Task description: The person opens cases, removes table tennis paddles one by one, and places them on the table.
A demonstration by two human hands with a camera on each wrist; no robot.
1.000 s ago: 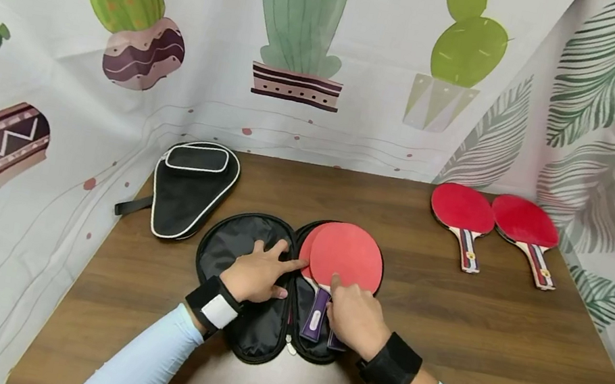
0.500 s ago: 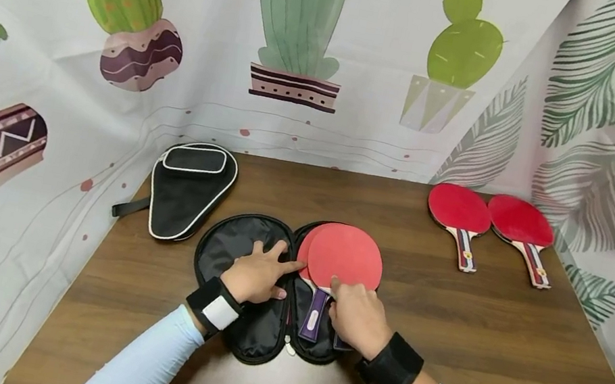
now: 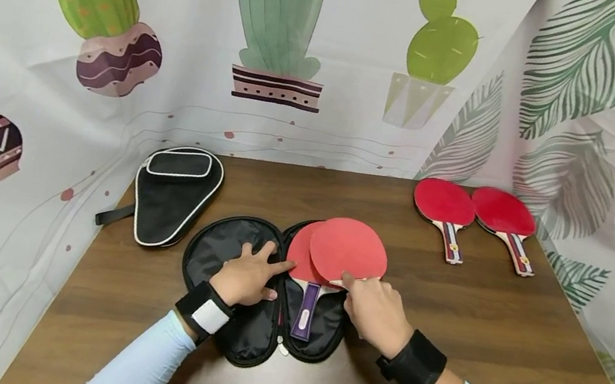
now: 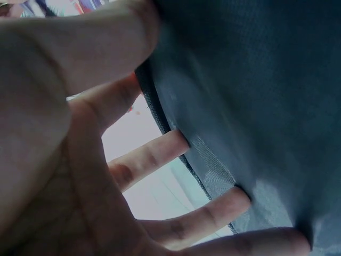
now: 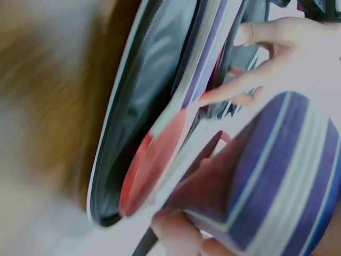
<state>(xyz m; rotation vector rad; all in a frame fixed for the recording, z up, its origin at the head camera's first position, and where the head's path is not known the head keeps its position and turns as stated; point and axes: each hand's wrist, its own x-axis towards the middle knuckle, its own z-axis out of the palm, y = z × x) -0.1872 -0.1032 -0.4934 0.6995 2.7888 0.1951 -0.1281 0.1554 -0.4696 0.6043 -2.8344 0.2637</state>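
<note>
An open black zip case (image 3: 250,340) lies on the table with its two halves spread. In its right half rests a red table tennis paddle with a purple handle (image 3: 305,312). A second red paddle (image 3: 349,249) overlaps it, tilted up and partly over the first. My right hand (image 3: 380,313) grips this upper paddle's handle; the right wrist view shows its purple and white stripes (image 5: 287,165). My left hand (image 3: 245,275) has its fingers spread on the case's left half, index finger reaching onto the lower paddle. In the left wrist view the fingertips press into the black lining (image 4: 240,128).
A closed black paddle case with white piping (image 3: 171,209) lies at the back left, its strap pointing left. Two more red paddles, one (image 3: 445,202) beside the other (image 3: 504,212), lie at the back right. A printed cloth (image 3: 342,136) hangs behind the wooden table (image 3: 440,353).
My right hand has raised the upper paddle and shifted it right, uncovering more of the lower one. The left hand has kept its place on the case. The head view has shifted slightly.
</note>
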